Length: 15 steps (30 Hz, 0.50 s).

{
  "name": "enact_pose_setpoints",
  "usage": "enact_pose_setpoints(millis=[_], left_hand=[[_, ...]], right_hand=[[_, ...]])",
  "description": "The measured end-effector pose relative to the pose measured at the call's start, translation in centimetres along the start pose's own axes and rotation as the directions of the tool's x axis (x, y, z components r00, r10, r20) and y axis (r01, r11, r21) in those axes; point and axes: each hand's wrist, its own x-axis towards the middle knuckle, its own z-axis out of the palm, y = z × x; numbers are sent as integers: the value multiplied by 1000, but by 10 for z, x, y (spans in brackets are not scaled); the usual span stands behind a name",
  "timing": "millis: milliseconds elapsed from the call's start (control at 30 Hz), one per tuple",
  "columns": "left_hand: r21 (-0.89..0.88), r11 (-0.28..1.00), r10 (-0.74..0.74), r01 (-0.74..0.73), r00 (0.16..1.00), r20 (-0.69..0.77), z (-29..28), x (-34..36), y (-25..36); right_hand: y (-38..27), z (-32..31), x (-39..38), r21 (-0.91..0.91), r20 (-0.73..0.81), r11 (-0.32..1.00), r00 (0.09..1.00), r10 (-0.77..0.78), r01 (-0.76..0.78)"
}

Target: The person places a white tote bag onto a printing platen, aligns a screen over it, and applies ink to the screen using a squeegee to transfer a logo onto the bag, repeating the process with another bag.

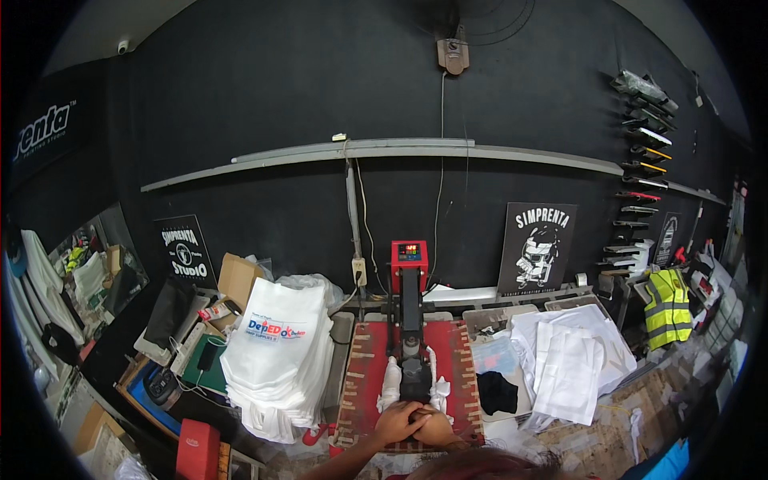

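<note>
meeting at the near end of a heat press (410, 292), a person's left hand (396, 422) and right hand (434, 429) are touching each other, their fingers bending inward and lying close together. from where i am standing, the hands are hiding whatever is beneath them, and i cannot tell whether the fingers are clamping on a handle or only resting there. the press is standing at the middle of a cluttered work surface (620, 406), its black arm (411, 316) reaching toward the person and its red control box (408, 264) showing a lit display. white-wrapped bars (389, 386) are flanking the arm, and a red pad (366, 372) is spreading below, with brown strips lining both sides. to the left, a tall stack of white fabric pieces (272, 360) is fanning out in layers, the top one bearing a blue and red print. to the right, white cloths (564, 372) are lying in a loose pile near a black cloth (497, 393). behind, a long grey shelf (384, 150) is crossing a black wall (304, 96), and a yellow-green safety vest (667, 310) is standing out at the far right.
</note>
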Motion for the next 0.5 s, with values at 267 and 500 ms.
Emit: enact_pose_setpoints(millis=[267,500], left_hand=[[6,1000,-6,6,1000,-24,-3,3,5],[-22,1000,2,-3,999,-41,-2,5,6]], right_hand=[[11,12,-1,-28,-8,1000,1000,-7,7],[8,5,-1,1,-13,1000,1000,-10,10]])
